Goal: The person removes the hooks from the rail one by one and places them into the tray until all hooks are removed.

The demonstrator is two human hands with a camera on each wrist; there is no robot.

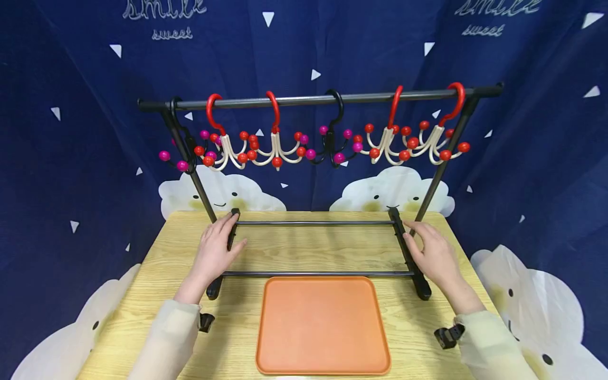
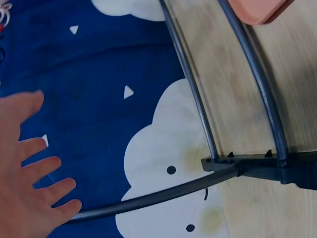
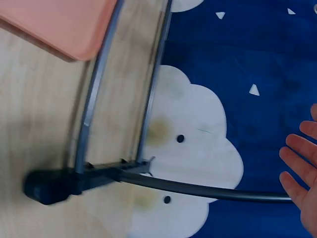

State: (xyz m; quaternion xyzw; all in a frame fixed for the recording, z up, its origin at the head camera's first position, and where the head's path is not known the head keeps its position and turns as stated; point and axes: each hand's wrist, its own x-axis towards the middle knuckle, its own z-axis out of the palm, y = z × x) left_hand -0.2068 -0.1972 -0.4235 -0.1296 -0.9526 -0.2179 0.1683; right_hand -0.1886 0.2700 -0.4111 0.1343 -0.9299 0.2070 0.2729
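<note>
My left hand (image 1: 216, 247) is held near the left post of a black metal garment rack (image 1: 304, 101), its fingers extended and nothing in it. On the other side, my right hand (image 1: 433, 253) is by the right post, fingers loosely spread and also holding nothing. Each wrist view shows bare fingers apart: the left hand (image 2: 29, 183) at the lower left, the right hand (image 3: 302, 163) at the right edge. From the top bar hang several multi-armed hook hangers, such as a white one with a red hook (image 1: 275, 132) and a black one with pink balls (image 1: 331, 140).
An orange rectangular tray (image 1: 323, 327) lies on the wooden table (image 1: 237, 338) in front of the rack. Two lower bars (image 1: 315, 274) join the rack's black feet (image 1: 420, 282). Behind and at the sides hangs a dark blue curtain (image 1: 304, 53) with white clouds and triangles.
</note>
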